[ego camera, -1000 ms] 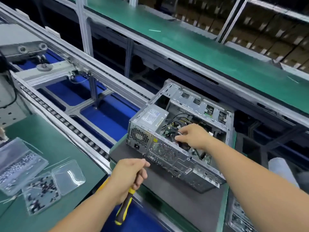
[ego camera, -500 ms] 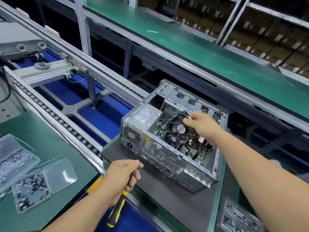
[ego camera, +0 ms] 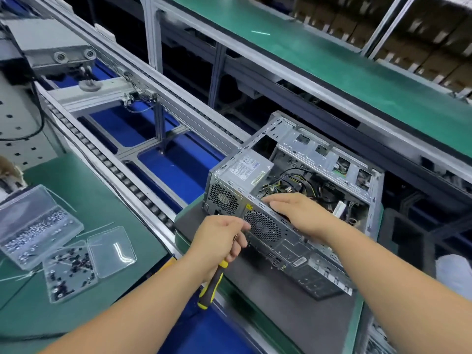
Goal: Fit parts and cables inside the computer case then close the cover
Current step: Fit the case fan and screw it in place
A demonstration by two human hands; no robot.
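Note:
An open grey computer case (ego camera: 283, 241) lies on its side on a dark pallet (ego camera: 288, 297), its cover off. Inside are a silver power supply (ego camera: 245, 169) and a tangle of black and yellow cables (ego camera: 298, 182). My right hand (ego camera: 298, 210) rests over the case's near top edge, fingers stretched out towards the power supply; what is under the palm is hidden. My left hand (ego camera: 219, 241) grips a yellow-and-black screwdriver (ego camera: 212, 287), handle pointing down, just in front of the case's rear fan grille.
Clear plastic boxes of screws (ego camera: 35, 226) and a lid (ego camera: 112, 249) lie on the green mat at left. A roller conveyor rail (ego camera: 115, 169) runs diagonally past the case. A green shelf (ego camera: 332, 65) stands behind. Another case part (ego camera: 378, 338) shows at bottom right.
My right hand has come back from the cables deep in the case to its near edge. My left hand with the screwdriver rose closer to the rear panel.

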